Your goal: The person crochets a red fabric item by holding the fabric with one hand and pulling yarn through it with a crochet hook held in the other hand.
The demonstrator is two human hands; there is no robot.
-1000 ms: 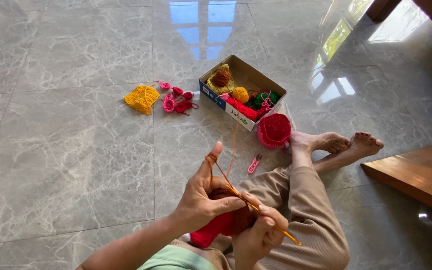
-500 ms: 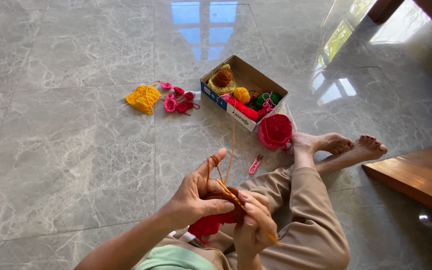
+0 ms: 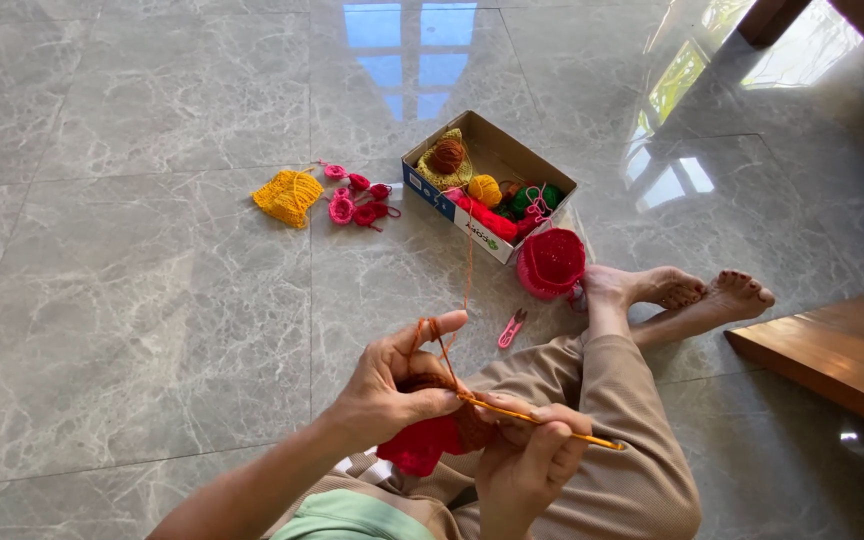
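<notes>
The right hand [image 3: 527, 460] is pinching shut on an orange crochet hook [image 3: 542, 418], whose long axis is running nearly level, tip pointing left into the red and brown crochet piece [image 3: 432, 435] that the left hand [image 3: 387, 390] is clamping between thumb and fingers just beside it. Brown yarn [image 3: 467, 270] is looping over the raised left forefinger and stretching up and away to the cardboard box [image 3: 452, 205] of yarn balls well apart on the grey floor [image 3: 132, 300].

A home — polished marble floor [image 3: 132, 300], window reflections.
</notes>
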